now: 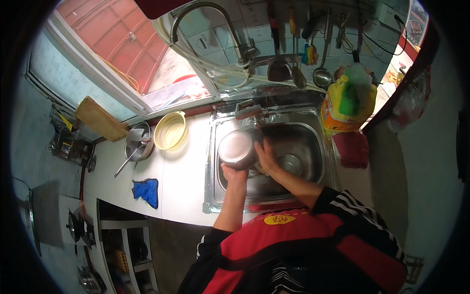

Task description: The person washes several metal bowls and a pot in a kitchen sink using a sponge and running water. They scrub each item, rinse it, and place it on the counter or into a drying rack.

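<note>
A round metal pot or bowl (236, 147) is tilted over the left part of the stainless steel sink (312, 147), its pale flat bottom facing up. My left hand (234, 174) grips its near edge. Close against its right side is my right hand (267, 156), fingers pointing away from me; what its palm holds or touches is hidden. A faucet (253, 112) stands at the sink's back edge, just beyond the pot. The round drain (290, 165) shows in the basin to the right of my right wrist.
Left on the counter are a yellow plastic colander (171, 131), a metal pot with a utensil (138, 147), a wooden cutting board (101, 119) and a blue cloth (145, 193). On the right stand a yellow plastic jug (345, 106) and a folded dark red cloth (350, 149). Ladles (322, 77) hang behind.
</note>
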The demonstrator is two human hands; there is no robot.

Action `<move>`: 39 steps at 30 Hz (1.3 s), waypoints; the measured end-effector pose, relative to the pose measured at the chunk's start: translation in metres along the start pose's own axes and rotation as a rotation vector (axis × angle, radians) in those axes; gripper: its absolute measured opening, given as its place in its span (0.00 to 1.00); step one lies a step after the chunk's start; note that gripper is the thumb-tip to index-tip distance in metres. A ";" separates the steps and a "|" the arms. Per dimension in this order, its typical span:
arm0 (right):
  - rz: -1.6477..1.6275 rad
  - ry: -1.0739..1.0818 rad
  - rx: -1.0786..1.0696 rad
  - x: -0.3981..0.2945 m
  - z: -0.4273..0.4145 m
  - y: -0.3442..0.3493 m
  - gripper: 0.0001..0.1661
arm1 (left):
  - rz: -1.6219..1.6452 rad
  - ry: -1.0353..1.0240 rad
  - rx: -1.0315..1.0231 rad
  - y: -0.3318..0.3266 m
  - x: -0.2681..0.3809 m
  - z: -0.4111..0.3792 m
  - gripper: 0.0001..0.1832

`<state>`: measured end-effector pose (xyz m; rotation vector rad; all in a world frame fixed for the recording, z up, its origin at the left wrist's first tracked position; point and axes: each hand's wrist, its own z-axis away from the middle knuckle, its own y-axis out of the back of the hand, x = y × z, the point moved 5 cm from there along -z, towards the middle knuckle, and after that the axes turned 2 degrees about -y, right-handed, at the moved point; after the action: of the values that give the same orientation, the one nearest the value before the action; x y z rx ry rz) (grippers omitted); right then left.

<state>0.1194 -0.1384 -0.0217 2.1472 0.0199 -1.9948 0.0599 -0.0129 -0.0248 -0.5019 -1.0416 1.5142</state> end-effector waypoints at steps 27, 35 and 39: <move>0.514 0.694 -0.165 -0.126 0.047 0.012 0.21 | -0.414 0.047 -0.095 -0.011 0.000 -0.017 0.19; 0.445 0.229 -0.076 -0.035 0.005 0.065 0.21 | -0.626 0.015 -0.062 -0.021 -0.001 -0.032 0.24; 0.784 0.322 -0.146 -0.036 -0.045 0.086 0.32 | -0.616 0.147 -0.048 -0.070 -0.024 -0.002 0.20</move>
<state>0.1743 -0.2107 0.0286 1.9275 -0.5215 -1.1647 0.1060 -0.0395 0.0266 -0.2810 -0.9999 0.8956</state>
